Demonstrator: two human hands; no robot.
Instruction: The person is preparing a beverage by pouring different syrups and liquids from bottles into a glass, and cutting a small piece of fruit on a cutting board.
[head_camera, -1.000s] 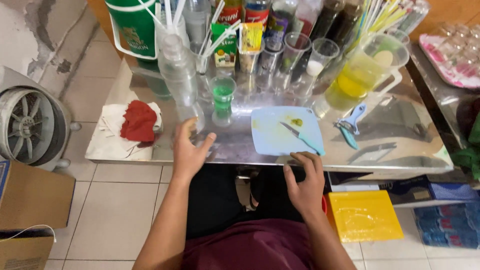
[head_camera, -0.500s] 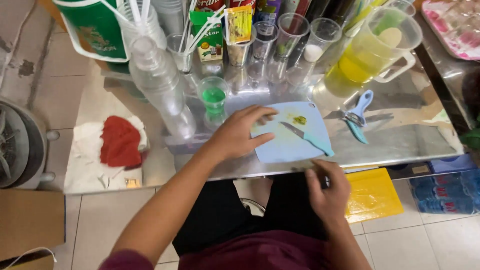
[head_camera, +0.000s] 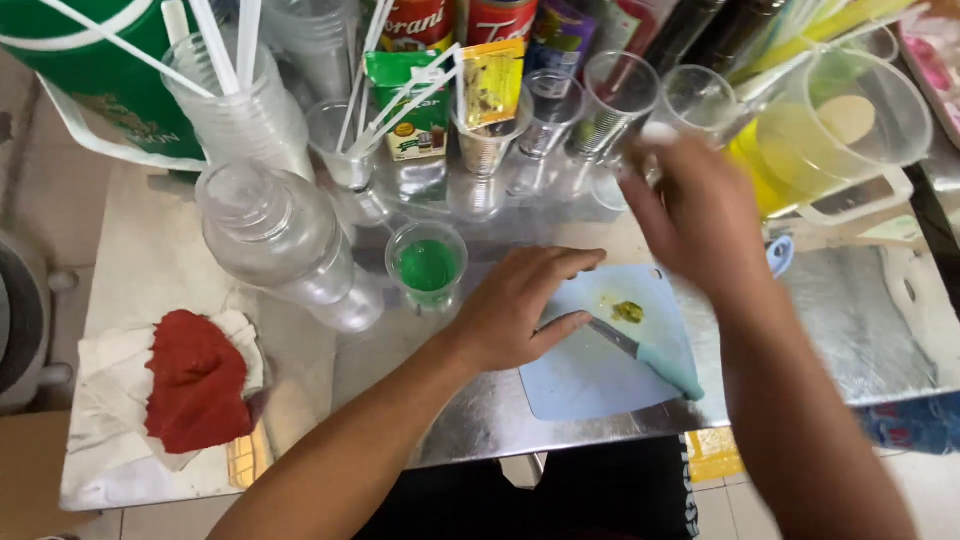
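Left hand: the left hand lies palm down on the left part of the pale blue cutting board, fingers loosely spread and gripping nothing; the thumb tip is just beside the blade of the knife.
Right hand: the right hand is lifted above the board and blurred, fingers spread and empty as far as can be told, reaching toward the row of clear glasses at the far edge of the desk.
Knife: it lies flat on the board with its teal handle toward the near right corner of the board, held by no hand.
Board: it sits at the near edge of the desk, right of centre; a small green scrap and some smears lie just beyond the blade.
Progress: judging by the scrap and the knife laid down, some cutting looks done; the board is not wiped.
Cup: a small plastic cup of green liquid stands just left of the left hand, apart from it.
Pitcher: a clear pitcher of yellow liquid stands at the far right.
Cloth: a red cloth rests on a white one by the near left corner.
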